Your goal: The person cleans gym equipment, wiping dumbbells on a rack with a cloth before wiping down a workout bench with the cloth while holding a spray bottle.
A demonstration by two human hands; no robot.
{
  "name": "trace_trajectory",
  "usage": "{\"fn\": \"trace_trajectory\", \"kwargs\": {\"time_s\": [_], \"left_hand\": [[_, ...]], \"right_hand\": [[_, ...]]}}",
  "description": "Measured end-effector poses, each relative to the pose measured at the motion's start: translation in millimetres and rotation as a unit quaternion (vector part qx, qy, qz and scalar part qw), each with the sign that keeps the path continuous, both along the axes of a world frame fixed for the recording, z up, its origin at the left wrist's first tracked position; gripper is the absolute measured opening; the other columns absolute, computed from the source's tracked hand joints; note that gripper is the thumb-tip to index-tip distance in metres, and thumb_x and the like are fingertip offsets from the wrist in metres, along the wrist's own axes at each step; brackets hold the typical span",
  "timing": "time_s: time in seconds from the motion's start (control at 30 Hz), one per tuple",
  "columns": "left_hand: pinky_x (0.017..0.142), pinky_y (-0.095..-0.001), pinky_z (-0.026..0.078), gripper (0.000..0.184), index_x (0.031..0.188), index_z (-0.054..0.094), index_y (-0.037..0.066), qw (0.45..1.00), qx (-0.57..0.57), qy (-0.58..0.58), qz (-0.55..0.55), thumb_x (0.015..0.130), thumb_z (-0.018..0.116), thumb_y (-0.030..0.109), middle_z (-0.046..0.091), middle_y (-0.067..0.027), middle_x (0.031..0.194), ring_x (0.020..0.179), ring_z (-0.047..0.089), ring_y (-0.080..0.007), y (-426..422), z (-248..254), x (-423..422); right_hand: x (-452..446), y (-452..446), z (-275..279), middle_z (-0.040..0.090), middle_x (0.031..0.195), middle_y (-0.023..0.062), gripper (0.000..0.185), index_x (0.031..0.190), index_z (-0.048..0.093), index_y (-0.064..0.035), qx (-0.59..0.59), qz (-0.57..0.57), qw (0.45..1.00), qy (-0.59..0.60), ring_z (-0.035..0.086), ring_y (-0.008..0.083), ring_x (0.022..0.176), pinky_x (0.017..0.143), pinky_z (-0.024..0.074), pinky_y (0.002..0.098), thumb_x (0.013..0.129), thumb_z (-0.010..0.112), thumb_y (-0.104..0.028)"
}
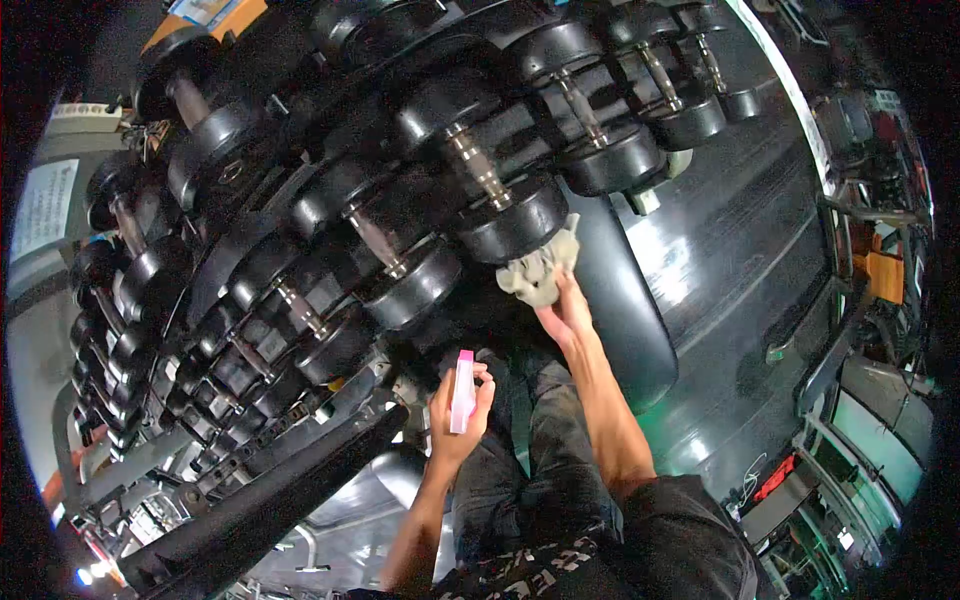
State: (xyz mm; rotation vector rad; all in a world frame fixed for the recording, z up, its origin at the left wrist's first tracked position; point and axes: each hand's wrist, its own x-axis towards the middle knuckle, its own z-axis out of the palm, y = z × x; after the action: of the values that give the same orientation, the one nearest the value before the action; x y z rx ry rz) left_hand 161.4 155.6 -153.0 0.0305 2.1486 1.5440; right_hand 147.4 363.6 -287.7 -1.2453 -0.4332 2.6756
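My right hand is closed on a crumpled off-white cloth. The cloth presses against the near end of a black dumbbell with a bare metal handle. Lower down, in front of my legs, my left hand grips a slim white bottle with a pink cap, held roughly upright. Its fingers curl around the bottle's sides, and the bottle is apart from the dumbbells.
Several more black dumbbells lie in tiers on a dark rack to the left and above. A black padded bench stands just right of my right hand. Dark shiny flooring extends to the right, with gym equipment beyond it.
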Motion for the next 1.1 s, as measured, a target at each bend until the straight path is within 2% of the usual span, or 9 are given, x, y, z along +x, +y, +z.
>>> {"fn": "trace_trajectory", "kwargs": {"time_s": [0.2,0.3,0.37,0.53,0.63,0.8,0.87,0.97,1.1], "left_hand": [[0.065,-0.0285,0.049,0.016,0.1,0.062,0.002,0.999,0.02,-0.015,0.022,0.086,0.066,0.008,0.066,-0.006,0.089,0.069,0.06,-0.0137,-5,2,0],[0.065,-0.0284,0.049,0.015,0.099,0.062,0.002,1.0,0.01,0.008,0.025,0.085,0.067,0.007,0.066,-0.0063,0.089,0.068,0.06,-0.0141,-7,1,3],[0.067,-0.0285,0.049,0.015,0.098,0.062,0.002,0.999,0.027,0.007,0.039,0.085,0.066,0.007,0.067,-0.0065,0.089,0.071,0.062,-0.0151,-10,-1,7],[0.07,-0.0289,0.05,0.017,0.1,0.062,0.001,0.999,-0.004,-0.022,0.044,0.085,0.066,0.006,0.067,-0.007,0.087,0.077,0.064,-0.016,-20,4,15],[0.069,-0.0286,0.05,0.017,0.101,0.062,0.001,0.999,-0.016,0.001,0.039,0.085,0.066,0.007,0.066,-0.0066,0.087,0.075,0.062,-0.0148,-23,11,18],[0.054,-0.0229,0.045,0.018,0.103,0.06,0.002,0.994,0.016,0.104,0.021,0.086,0.065,0.004,0.062,-0.001,0.078,0.055,0.053,-0.0062,-21,28,18],[0.054,-0.0233,0.046,0.017,0.103,0.06,0.002,0.995,0.054,0.077,0.045,0.087,0.065,0.005,0.062,-0.0007,0.077,0.056,0.055,-0.0064,-19,41,21],[0.066,-0.0267,0.05,0.017,0.102,0.062,0.002,0.997,0.048,0.05,0.023,0.087,0.065,0.007,0.066,-0.0052,0.083,0.07,0.061,-0.0117,-23,64,24],[0.056,-0.0247,0.048,0.018,0.104,0.06,0.003,0.996,0.075,0.039,0.038,0.087,0.065,0.007,0.064,-0.003,0.081,0.061,0.057,-0.008,-24,100,35]], "right_hand": [[15,26,-14,0.054,0.13,0.0122,0.044,0.135,0.043,-0.0038,0.012,-0.021,0.999,-0.035,0.053,0.0274,0.119,0.102,0.0423,0.045,0.101,0.037,-0.03],[-4,22,-75,0.06,0.114,0.0108,0.035,0.126,0.05,-0.011,0.077,0.025,0.995,-0.05,0.06,0.0273,0.099,0.088,0.0499,0.0477,0.099,0.039,-0.03],[-6,15,-188,0.062,0.109,0.0088,0.032,0.12,0.053,-0.012,-0.126,0.013,0.987,0.104,0.061,0.0283,0.095,0.082,0.0522,0.0473,0.098,0.041,-0.031],[-86,-56,-124,0.061,0.112,0.0077,0.043,0.12,0.054,-0.0113,-0.128,-0.077,0.983,-0.109,0.058,0.0278,0.093,0.082,0.0508,0.0489,0.096,0.044,-0.045],[-66,-57,-98,0.056,0.12,0.0104,0.047,0.124,0.051,-0.011,-0.143,-0.056,0.988,-0.023,0.056,0.0284,0.101,0.082,0.0498,0.051,0.095,0.046,-0.048],[-43,-33,-38,0.058,0.121,0.012,0.03,0.122,0.052,-0.0032,-0.112,-0.043,0.992,-0.032,0.056,0.0294,0.11,0.099,0.0457,0.0469,0.099,0.047,-0.02],[-36,-22,2,0.051,0.129,0.0158,0.032,0.13,0.045,-0.0058,-0.147,-0.067,0.983,-0.082,0.052,0.0337,0.115,0.104,0.0408,0.0549,0.101,0.034,-0.016],[-8,-4,47,0.056,0.127,0.0145,0.033,0.128,0.049,-0.0017,-0.121,-0.084,0.985,0.086,0.056,0.0289,0.116,0.105,0.0423,0.0459,0.096,0.04,-0.009],[10,36,125,0.055,0.129,0.013,0.04,0.131,0.048,-0.0036,0.045,-0.06,0.983,0.165,0.054,0.0288,0.118,0.104,0.0423,0.0464,0.093,0.045,-0.016]]}}
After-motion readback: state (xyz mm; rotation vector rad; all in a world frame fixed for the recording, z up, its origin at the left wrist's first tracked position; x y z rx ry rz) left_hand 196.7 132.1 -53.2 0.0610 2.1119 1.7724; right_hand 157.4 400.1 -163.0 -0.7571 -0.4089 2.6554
